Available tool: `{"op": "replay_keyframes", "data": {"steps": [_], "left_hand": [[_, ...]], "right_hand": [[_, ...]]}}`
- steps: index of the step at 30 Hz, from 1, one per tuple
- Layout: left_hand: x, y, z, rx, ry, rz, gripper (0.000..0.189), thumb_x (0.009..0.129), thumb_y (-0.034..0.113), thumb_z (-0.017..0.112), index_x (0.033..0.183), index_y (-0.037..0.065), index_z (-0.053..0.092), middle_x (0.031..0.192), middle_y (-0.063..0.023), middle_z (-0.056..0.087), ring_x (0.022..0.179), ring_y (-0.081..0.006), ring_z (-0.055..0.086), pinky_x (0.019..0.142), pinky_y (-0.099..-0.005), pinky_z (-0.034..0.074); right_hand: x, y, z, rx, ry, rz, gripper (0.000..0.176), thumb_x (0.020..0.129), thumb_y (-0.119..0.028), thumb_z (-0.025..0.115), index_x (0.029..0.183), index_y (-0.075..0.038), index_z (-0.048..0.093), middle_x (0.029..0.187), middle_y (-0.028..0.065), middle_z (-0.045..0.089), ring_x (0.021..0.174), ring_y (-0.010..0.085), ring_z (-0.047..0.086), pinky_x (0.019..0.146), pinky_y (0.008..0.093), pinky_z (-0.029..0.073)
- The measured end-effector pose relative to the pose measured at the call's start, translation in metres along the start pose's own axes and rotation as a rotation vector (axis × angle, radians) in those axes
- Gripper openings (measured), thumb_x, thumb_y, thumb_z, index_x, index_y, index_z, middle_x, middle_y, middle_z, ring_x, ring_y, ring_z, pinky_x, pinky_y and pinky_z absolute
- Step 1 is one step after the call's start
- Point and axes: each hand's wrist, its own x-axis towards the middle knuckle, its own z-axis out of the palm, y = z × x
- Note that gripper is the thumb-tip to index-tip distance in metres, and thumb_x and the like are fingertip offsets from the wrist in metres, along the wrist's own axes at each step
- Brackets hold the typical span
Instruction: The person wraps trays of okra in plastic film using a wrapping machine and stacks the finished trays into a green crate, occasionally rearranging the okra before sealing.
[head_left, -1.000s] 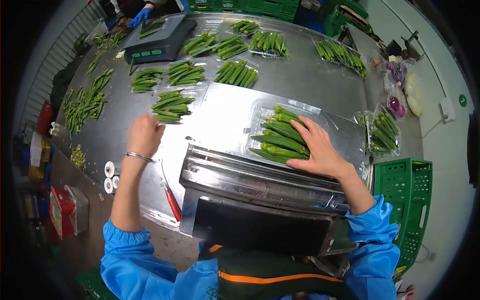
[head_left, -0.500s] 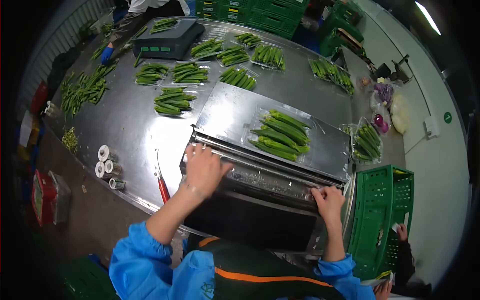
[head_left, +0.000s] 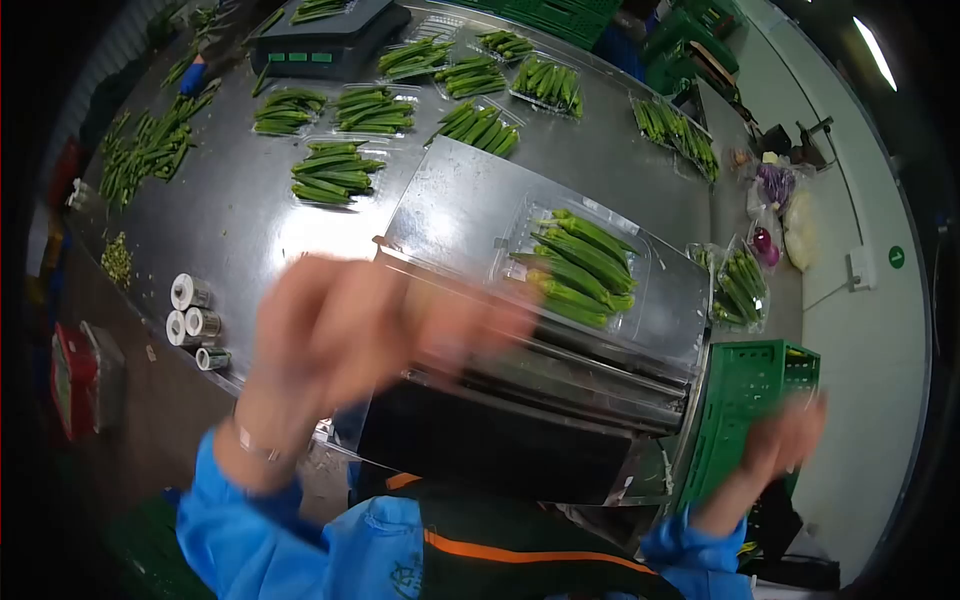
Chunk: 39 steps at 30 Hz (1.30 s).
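A clear tray of okra (head_left: 582, 265) rests on the metal plate (head_left: 450, 200) of the wrapping machine. My left hand (head_left: 370, 320), smeared by motion, is raised over the machine's left front part, nearer the camera than the tray. Its fingers are too blurred to read. On the right, my right hand (head_left: 785, 435) is up in front of the green crate, also blurred, away from the machine. The machine's rollers (head_left: 560, 375) and black front panel (head_left: 490, 440) lie between the hands. Whether either hand holds anything cannot be made out.
Several trays of okra (head_left: 335, 172) stand on the steel table (head_left: 245, 215) by a scale (head_left: 325, 40). Loose okra (head_left: 150, 155) lies at the left, near another person's blue-gloved hand (head_left: 193, 76). Label rolls (head_left: 190, 291) stand at the left edge. A wrapped okra pack (head_left: 742, 288) is right.
Both hands have left the rollers. My left hand has risen closer to the camera, and my right hand has moved outward to the right. The view has shifted slightly.
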Motion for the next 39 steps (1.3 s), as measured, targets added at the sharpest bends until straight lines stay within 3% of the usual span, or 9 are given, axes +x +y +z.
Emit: {"op": "replay_keyframes", "data": {"steps": [4,7,10,11,17,23,29,32,39], "left_hand": [[0.133,-0.027,-0.108,0.849,0.264,0.133,0.031,0.086,0.021,0.039,0.094,0.002,0.062,0.106,-0.0167,0.058,0.102,-0.0250,0.054,0.093,-0.0332,0.038],[0.130,-0.077,-0.184,1.877,0.113,0.151,0.031,0.084,0.022,0.042,0.087,0.000,0.063,0.100,-0.0150,0.061,0.099,-0.0196,0.056,0.084,-0.0271,0.044],[0.122,-0.082,-0.192,1.648,0.126,0.013,0.029,0.081,0.022,0.046,0.072,-0.001,0.061,0.080,-0.0200,0.061,0.077,-0.0284,0.059,0.074,-0.0335,0.046],[0.124,-0.062,-0.174,1.394,0.123,-0.477,0.033,0.085,0.029,0.044,0.095,0.001,0.059,0.095,-0.0119,0.061,0.084,-0.0160,0.059,0.072,-0.0261,0.047],[0.096,-0.030,-0.129,0.972,0.128,-0.970,0.064,0.087,0.052,0.030,0.127,0.002,0.029,0.105,-0.0230,0.052,0.070,-0.0229,0.062,0.046,-0.0262,0.051],[0.036,-0.022,-0.051,0.981,0.095,-0.957,0.064,0.087,0.054,0.021,0.118,0.002,0.040,0.086,-0.0208,0.057,0.053,-0.0237,0.060,0.044,-0.0288,0.050],[-0.082,-0.023,-0.010,0.751,0.261,-1.231,0.036,0.089,0.030,0.044,0.112,0.003,0.048,0.089,-0.0117,0.061,0.061,-0.0155,0.062,0.057,-0.0261,0.049],[-0.136,-0.047,-0.027,0.891,0.554,-1.051,0.023,0.077,0.017,0.064,0.090,-0.001,0.061,0.073,-0.0061,0.063,0.069,-0.0098,0.060,0.063,-0.0224,0.046],[-0.160,-0.075,-0.025,0.902,0.526,-0.730,0.016,0.078,0.012,0.062,0.075,0.004,0.049,0.083,-0.0031,0.062,0.060,-0.0018,0.048,0.053,-0.0174,0.038]], "right_hand": [[0.171,0.061,-0.056,-0.626,0.206,-0.227,0.026,0.085,-0.016,0.044,0.092,0.004,0.060,0.104,0.0174,0.058,0.104,0.0239,0.051,0.097,0.0331,0.033],[0.190,0.125,-0.093,-1.886,0.228,0.226,0.032,0.086,-0.027,0.044,0.095,-0.003,0.063,0.107,0.0150,0.058,0.106,0.0232,0.050,0.099,0.0318,0.026],[0.182,0.121,-0.122,-1.559,0.118,0.363,0.033,0.087,-0.028,0.044,0.094,-0.001,0.062,0.104,0.0124,0.059,0.099,0.0190,0.052,0.092,0.0308,0.034],[0.179,0.113,-0.113,-1.350,0.250,0.464,0.033,0.087,-0.027,0.044,0.095,0.000,0.062,0.103,0.0113,0.059,0.096,0.0175,0.053,0.090,0.0305,0.037],[0.136,0.088,-0.106,-1.032,0.520,0.787,0.071,0.083,-0.054,0.039,0.124,0.003,0.033,0.081,0.0081,0.050,0.067,0.0200,0.053,0.046,0.0385,0.052],[0.053,0.095,-0.025,-1.075,0.519,0.698,0.074,0.084,-0.059,0.026,0.122,0.004,0.034,0.079,0.0137,0.055,0.060,0.0223,0.054,0.041,0.0398,0.051],[-0.069,0.117,-0.011,-0.944,0.599,1.051,0.063,0.084,-0.060,0.025,0.111,-0.004,0.038,0.071,0.0136,0.053,0.036,0.0276,0.048,0.031,0.0355,0.042],[-0.088,0.137,-0.021,-1.064,0.740,1.045,0.063,0.086,-0.057,0.025,0.107,-0.001,0.040,0.065,0.0124,0.055,0.033,0.0186,0.046,0.030,0.0266,0.037],[-0.100,0.159,-0.027,-0.941,1.140,1.058,0.053,0.084,-0.056,0.034,0.090,-0.006,0.049,0.050,0.0058,0.048,0.029,0.0130,0.038,0.025,0.0236,0.026]]}}
